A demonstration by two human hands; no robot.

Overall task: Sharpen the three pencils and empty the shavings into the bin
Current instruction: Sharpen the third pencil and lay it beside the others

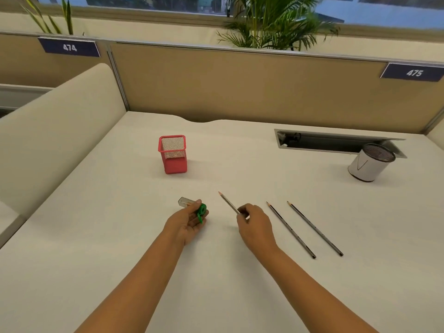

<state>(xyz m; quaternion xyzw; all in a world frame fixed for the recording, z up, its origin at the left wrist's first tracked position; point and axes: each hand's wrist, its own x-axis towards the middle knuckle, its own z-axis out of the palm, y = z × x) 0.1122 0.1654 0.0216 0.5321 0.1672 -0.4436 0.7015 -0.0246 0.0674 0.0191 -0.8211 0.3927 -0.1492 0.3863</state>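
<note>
My left hand (186, 224) holds a sharpener (200, 211) with a green head and a clear shavings box, just above the white desk. My right hand (255, 225) grips a grey pencil (228, 202) near its middle, its pointed tip aimed up and to the left, apart from the sharpener. Two more dark pencils lie side by side on the desk to the right, one (290, 229) nearer my hand and one (314, 228) beyond it, tips pointing away from me. A small white round bin (367, 164) stands at the far right.
A red mesh pencil holder (172, 155) stands behind my left hand. A cable slot with an open lid (331, 143) runs along the back right, beside the bin. Tan partition panels (240, 87) close the desk at the back and left.
</note>
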